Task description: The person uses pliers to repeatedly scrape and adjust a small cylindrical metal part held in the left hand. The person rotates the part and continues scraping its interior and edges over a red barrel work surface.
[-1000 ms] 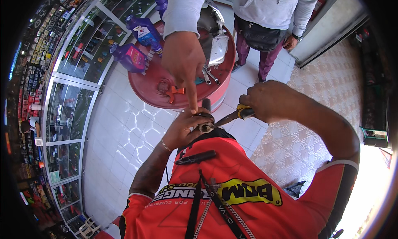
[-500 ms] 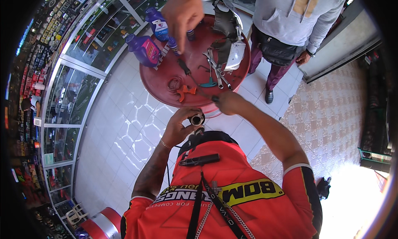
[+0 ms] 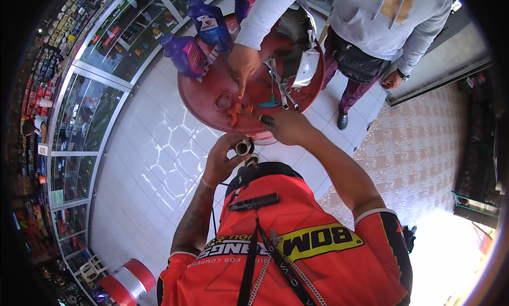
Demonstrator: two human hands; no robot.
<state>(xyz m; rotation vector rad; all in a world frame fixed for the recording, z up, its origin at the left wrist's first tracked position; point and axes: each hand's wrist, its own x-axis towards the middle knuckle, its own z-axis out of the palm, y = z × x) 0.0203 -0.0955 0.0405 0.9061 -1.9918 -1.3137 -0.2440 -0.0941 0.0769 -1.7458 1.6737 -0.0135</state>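
My left hand (image 3: 225,152) grips a hollow metal cylindrical part (image 3: 244,147) in front of my waist, its round opening facing up. My right hand (image 3: 286,127) is closed on a dark-handled tool (image 3: 266,120) at the near rim of the red drum top (image 3: 198,108); the tool's far end is hard to make out. Just beyond lie an orange tool (image 3: 233,115), a coiled ring (image 3: 222,99), a teal-handled tool (image 3: 269,103) and metal wrenches (image 3: 286,95). Another person's hand (image 3: 243,62) points a finger down toward the orange tool.
Purple bottles (image 3: 183,57) and a metal-and-dark part (image 3: 306,67) crowd the drum's back. A person in grey (image 3: 382,25) stands at the back right. A glass display case (image 3: 77,120) runs along the left, with a plastic chair (image 3: 93,269) and another drum (image 3: 127,285) low beside it.
My right hand moved from beside the held part up to the drum's rim with its tool. The other person's finger left my left hand and now points over the drum.
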